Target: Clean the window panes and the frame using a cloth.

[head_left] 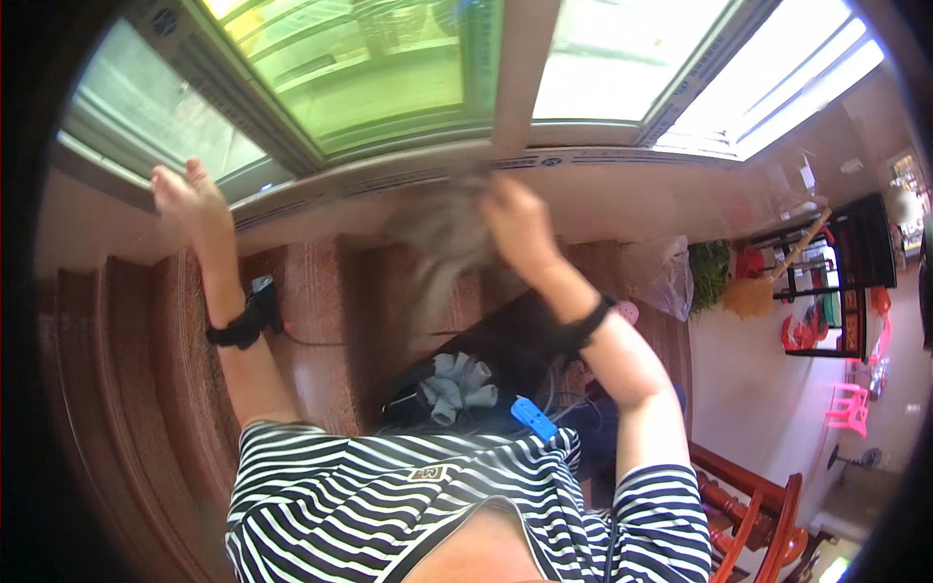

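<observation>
My right hand (pixel 520 222) is closed on a grey cloth (pixel 442 233), which hangs down and is smeared by motion. Hand and cloth are just below the window sill (pixel 408 173). Farther left, my left hand (pixel 194 202) is raised beside the lower window frame (pixel 255 189), fingers apart and nothing in it. Whether it touches the frame I cannot tell. Black straps with small devices circle both wrists; the left one (pixel 243 328) has a cable running from it.
Brown stone stairs (pixel 160 360) run below the window on the left. A dark bag (pixel 403 394) with a pale grey ruffled item (pixel 457 389) is close to my body. To the right are a clear plastic bag (pixel 666 277), green leaves (pixel 709 277), a pink stool (pixel 849 408) and a red wooden railing (pixel 748 505).
</observation>
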A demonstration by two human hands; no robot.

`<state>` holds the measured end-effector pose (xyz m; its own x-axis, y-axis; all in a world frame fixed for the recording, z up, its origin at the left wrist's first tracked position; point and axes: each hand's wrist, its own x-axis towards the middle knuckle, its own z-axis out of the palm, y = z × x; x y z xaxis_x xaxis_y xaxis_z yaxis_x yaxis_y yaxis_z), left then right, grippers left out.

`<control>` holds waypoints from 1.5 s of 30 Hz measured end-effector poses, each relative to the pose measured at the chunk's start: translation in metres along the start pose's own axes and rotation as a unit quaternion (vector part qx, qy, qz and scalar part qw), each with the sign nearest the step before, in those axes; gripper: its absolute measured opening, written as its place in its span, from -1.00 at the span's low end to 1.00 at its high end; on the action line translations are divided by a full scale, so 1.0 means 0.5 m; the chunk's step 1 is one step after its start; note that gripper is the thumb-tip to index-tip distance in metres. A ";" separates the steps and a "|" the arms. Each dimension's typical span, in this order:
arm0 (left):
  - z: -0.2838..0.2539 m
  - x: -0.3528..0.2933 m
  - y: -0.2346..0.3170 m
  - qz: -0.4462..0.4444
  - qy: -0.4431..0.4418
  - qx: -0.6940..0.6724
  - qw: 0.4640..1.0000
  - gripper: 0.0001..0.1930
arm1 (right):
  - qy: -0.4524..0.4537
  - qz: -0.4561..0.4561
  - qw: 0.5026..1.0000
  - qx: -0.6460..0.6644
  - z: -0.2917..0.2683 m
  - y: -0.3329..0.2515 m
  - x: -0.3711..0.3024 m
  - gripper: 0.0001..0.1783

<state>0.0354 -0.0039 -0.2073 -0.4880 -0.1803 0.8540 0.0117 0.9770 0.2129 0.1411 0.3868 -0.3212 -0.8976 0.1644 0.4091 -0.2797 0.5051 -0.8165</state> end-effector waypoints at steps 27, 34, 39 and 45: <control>-0.019 -0.097 0.346 0.151 0.004 -0.283 0.947 -0.37 | 0.228 0.056 0.942 -0.241 -0.538 0.023 -0.178 -0.56; -0.034 -0.124 0.387 0.134 -0.048 -0.301 0.943 -0.33 | 0.046 -0.216 0.833 -0.507 -0.389 -0.029 0.092 -0.39; -0.054 -0.061 0.246 0.083 0.127 -0.169 0.974 -0.37 | 0.006 -0.279 0.771 -0.572 -0.357 -0.014 0.145 -0.57; 0.037 0.018 -0.059 -0.146 0.187 0.016 0.971 -0.43 | 0.010 -0.255 0.792 -0.554 -0.368 -0.042 0.107 -0.53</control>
<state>0.0146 -0.0323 -0.2148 -0.1152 -0.4731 0.8734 -0.1102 0.8799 0.4621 0.1619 0.5408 -0.2074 -0.7550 -0.2927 0.5868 -0.1233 0.9423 0.3114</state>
